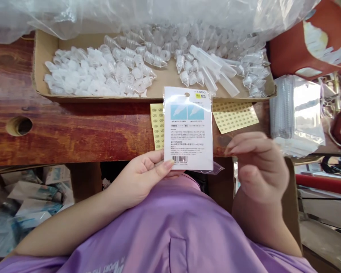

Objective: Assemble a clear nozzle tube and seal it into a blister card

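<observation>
My left hand (150,172) is closed on the lower left corner of a packaged card (188,132), its thumb pressed over the front near the barcode. The white card has printed text, two blue pictures and a hang hole at the top, and sits in a clear plastic sleeve. A loose sleeve flap (216,168) sticks out at the lower right. To the right of the card, my right hand (258,167) is raised with bent fingers and the thumb apart from them, holding nothing visible. Yellow sticker sheets (235,116) lie on the table behind the card.
A shallow cardboard tray (102,99) holds many clear nozzle caps, white plugs and several tubes. Clear plastic packs (295,110) lie at the right, below a red-brown container (284,53). At lower left, a box holds finished-looking packets (36,197). The wooden table (74,132) has a round hole.
</observation>
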`<move>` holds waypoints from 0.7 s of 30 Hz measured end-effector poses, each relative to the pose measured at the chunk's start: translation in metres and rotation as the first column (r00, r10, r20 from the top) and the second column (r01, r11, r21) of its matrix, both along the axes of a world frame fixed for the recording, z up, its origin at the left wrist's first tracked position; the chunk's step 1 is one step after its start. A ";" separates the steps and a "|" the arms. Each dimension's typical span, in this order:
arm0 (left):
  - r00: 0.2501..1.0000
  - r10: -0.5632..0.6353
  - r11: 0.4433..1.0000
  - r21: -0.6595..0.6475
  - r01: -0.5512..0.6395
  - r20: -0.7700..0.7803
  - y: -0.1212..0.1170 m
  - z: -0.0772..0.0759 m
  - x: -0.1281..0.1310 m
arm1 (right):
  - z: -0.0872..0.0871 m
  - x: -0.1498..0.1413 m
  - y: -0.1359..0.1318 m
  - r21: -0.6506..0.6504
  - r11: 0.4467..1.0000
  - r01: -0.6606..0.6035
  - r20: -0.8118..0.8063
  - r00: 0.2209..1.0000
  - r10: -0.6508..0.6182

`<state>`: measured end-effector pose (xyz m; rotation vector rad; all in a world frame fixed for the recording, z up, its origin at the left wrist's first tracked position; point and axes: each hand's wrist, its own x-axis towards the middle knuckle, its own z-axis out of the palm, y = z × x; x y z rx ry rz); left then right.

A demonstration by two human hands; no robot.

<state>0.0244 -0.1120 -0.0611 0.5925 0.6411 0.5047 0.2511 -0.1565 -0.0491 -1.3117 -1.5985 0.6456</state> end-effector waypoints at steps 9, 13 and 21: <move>1.000 -0.007 1.000 -0.008 0.007 0.023 -0.004 -0.002 0.005 | -0.028 -0.017 -0.022 0.030 0.999 -0.025 -0.115 0.993 0.028; 1.000 0.007 1.000 0.025 -0.006 -0.008 -0.006 0.002 0.007 | -0.029 -0.019 -0.024 -0.031 0.999 -0.016 -0.177 0.984 0.010; 0.998 -0.027 0.987 0.154 0.036 -0.058 -0.006 0.004 0.005 | -0.021 -0.025 -0.028 -0.253 0.967 0.030 -0.452 0.880 -0.145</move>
